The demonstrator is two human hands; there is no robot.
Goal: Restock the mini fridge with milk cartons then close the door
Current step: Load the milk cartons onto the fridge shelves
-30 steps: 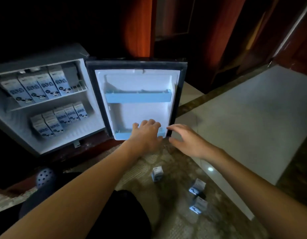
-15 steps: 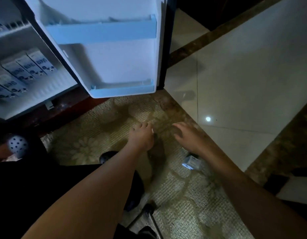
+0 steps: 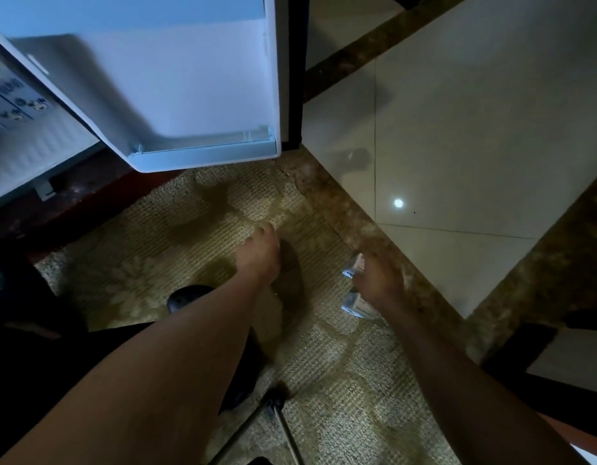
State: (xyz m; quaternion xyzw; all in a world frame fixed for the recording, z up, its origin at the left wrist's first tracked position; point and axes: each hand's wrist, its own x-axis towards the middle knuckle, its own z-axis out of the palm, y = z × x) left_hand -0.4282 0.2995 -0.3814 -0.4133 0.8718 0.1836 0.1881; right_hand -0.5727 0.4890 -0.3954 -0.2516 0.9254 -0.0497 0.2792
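While fridge door hangs open, two milk cartons under right hand, left hand fingers curled downward, grips unclear.

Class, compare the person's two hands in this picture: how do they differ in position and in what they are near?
The left hand is over bare carpet, with no carton visible under it; the right hand is right over two milk cartons. The left is sharp, the right blurred. Both reach down, palms down, below the open fridge door.
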